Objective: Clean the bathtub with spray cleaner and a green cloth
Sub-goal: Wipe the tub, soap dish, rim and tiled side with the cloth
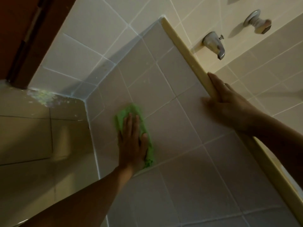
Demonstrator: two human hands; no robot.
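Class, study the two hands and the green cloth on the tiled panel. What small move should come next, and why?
Probably slide the left hand, with the green cloth under it, onto the neighbouring tile of the tiled panel. Its fingers lie flat, pressing the cloth against the tiles, and the right hand holds the tub rim as a brace, so a wiping stroke looks ready.

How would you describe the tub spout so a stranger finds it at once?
Follow the cream tub rim to its far end. On the wall beyond sit two metal fittings; the spout is the one nearer the rim, with a pin on top, unlike the knob.
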